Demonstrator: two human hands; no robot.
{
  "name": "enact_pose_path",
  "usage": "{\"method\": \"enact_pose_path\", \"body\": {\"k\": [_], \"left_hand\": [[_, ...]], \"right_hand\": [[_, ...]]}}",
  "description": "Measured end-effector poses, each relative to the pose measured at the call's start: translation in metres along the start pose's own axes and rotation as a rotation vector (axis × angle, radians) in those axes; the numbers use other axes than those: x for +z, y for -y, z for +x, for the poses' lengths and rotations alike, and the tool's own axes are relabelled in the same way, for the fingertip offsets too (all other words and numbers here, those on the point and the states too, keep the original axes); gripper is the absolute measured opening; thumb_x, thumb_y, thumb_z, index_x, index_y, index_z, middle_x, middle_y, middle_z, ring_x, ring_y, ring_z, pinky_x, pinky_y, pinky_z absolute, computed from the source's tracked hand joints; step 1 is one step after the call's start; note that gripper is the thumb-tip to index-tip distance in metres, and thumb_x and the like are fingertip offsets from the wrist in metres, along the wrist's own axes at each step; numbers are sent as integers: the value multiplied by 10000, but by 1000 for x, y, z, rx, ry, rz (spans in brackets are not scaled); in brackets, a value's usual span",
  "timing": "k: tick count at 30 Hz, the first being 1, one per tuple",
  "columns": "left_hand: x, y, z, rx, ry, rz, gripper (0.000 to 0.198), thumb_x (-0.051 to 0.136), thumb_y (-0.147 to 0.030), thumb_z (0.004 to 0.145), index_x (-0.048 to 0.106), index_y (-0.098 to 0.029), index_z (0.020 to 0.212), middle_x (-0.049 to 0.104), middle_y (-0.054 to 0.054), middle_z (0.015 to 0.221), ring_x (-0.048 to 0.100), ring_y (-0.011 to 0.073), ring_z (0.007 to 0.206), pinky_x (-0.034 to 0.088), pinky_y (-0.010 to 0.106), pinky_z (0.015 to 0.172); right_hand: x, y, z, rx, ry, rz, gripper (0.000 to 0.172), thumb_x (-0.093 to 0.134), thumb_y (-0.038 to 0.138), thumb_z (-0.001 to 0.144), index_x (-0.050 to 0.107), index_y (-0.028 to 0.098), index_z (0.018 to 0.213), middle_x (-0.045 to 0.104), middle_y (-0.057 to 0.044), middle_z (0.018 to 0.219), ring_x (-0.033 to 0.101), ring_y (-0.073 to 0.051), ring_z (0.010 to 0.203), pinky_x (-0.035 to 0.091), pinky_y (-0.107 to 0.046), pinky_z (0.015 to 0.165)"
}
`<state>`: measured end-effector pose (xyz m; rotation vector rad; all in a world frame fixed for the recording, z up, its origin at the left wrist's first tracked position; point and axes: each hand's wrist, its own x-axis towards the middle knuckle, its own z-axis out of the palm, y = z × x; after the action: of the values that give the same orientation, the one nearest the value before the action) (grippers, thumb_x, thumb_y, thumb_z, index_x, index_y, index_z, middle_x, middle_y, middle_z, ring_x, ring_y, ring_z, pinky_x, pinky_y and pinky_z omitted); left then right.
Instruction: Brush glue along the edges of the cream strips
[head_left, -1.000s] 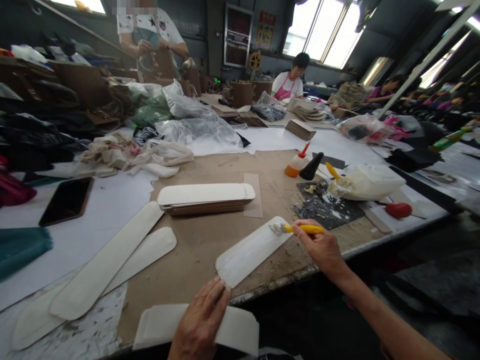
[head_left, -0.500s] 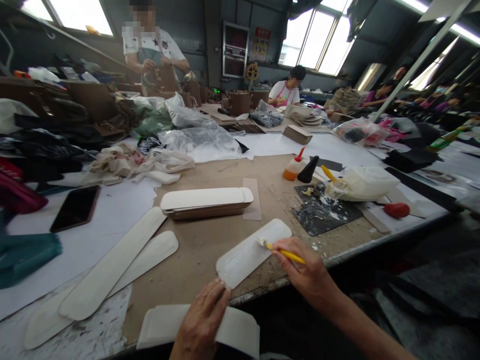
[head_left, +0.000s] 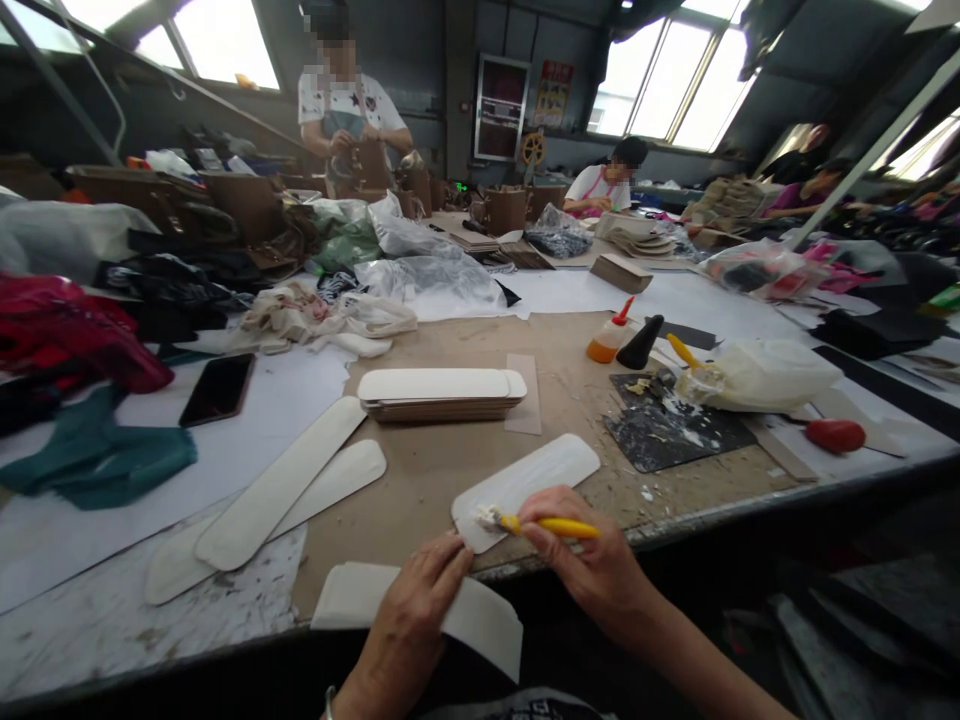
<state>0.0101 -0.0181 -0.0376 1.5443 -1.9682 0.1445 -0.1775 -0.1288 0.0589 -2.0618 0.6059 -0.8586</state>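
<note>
My right hand (head_left: 592, 565) is closed around the yellow handle of a glue brush (head_left: 564, 526). Its bristles, clotted with white paste, touch the near left end of a white, round-cornered panel (head_left: 540, 474). A wet white film covers part of that panel, which lies slanted near the table edge. At the same end, the bunched fingertips of my left hand (head_left: 415, 605) grip the panel's corner. Beneath my left hand, a stack of similar white panels (head_left: 356, 597) overhangs the table edge, partly hidden by the hand.
Beyond the panel sits a neat stack of brown-edged white strips (head_left: 442, 385). Longer pale strips (head_left: 281, 490) lie left, near a phone (head_left: 217, 389). Rightward are a glue-smeared black board (head_left: 675, 430), a white jug (head_left: 780, 375) and a red-tipped bottle (head_left: 609, 335). Co-workers occupy the background.
My right hand has drawn the brush along the panel from its middle to the near left end. My left hand stays at the panel's corner. The camera view has shifted slightly left.
</note>
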Motion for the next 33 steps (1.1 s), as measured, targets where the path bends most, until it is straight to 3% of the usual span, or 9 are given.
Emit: {"method": "enact_pose_path", "body": {"k": [3,5,6,8,10,15,18,26,33], "left_hand": [[-16,-3,0,-258,-20,-159,505,393,-37,731,527,-189,1194,636,93,1020,597,210,928,516,332,785],[-27,-10,5,-539,-6,-450,348,416,-136,783,588,-189,1081,648,66,881,605,190,813,499,291,704],[-32,-16,10,-701,14,-649,260,430,-217,817,607,-177,1003,627,44,774,590,164,718,476,259,638],[-40,-28,22,-1019,35,-1048,310,451,-416,841,591,-145,898,459,-35,538,440,93,478,354,207,478],[-43,-40,32,-1166,23,-1296,402,521,-519,785,566,-127,862,365,-71,498,333,58,425,264,195,448],[-36,-55,38,-1147,73,-1345,475,614,-597,675,535,-128,675,403,-46,450,343,65,413,239,212,439],[-31,-57,37,-1076,136,-1338,514,592,-629,679,452,-159,525,416,-20,429,354,74,400,248,225,428],[-34,-63,42,-1063,157,-1259,525,552,-645,692,481,-154,519,456,4,459,409,100,450,306,240,489],[-30,-57,40,-1103,-24,-1403,490,545,-569,753,614,-84,728,611,72,658,533,125,538,384,240,531]], "right_hand": [[-21,-4,3,69,-136,-45,216,420,327,930,554,198,821,586,-50,822,565,-187,830,453,-312,764],[-29,-7,5,120,-167,-30,272,411,381,928,538,200,768,566,-37,762,566,-182,788,456,-291,704],[-29,-8,5,163,-158,-13,303,410,411,924,521,201,735,541,-24,703,558,-172,722,453,-277,643],[-21,-9,5,254,-88,18,349,420,472,903,482,203,690,458,15,583,480,-140,551,403,-253,505],[-4,-8,6,300,2,28,364,458,506,870,474,199,674,401,42,536,383,-113,474,347,-243,452],[39,-5,14,440,226,333,307,612,460,760,505,177,709,503,33,609,444,-114,564,381,-236,550],[51,-1,18,545,241,538,354,680,452,677,457,180,638,459,53,558,399,-97,525,353,-220,514],[51,0,17,474,170,528,313,634,421,728,464,182,618,435,49,570,391,-97,531,373,-213,518],[50,-4,14,460,184,452,366,524,525,810,476,195,658,459,46,487,433,-116,449,374,-231,450]]}}
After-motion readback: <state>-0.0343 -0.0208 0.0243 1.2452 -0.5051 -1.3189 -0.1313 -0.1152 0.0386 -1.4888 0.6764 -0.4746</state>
